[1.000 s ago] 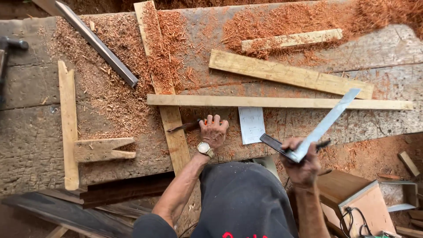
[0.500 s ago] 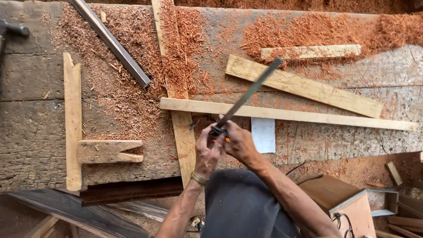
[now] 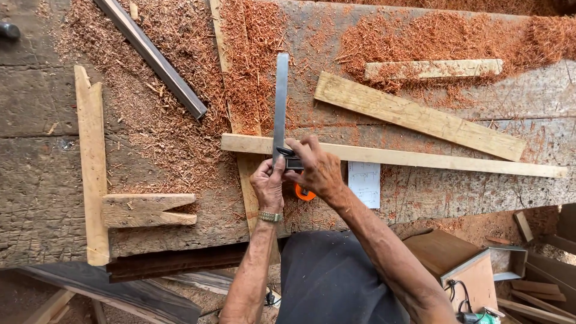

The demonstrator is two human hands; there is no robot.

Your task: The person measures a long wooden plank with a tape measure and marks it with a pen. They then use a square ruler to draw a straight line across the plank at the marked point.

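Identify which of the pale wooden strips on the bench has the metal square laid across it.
The long thin strip running left to right under both hands; the square's blade crosses it, while the other strips lie apart.

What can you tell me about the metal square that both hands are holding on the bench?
The metal square has a long, flat grey steel blade and a short dark stock at its near end. The blade stands straight away from the person, crossing the long thin wooden strip at about a right angle and lying over reddish sawdust. The left hand and right hand grip the stock against the strip's near edge. It lies flat on the weathered workbench.
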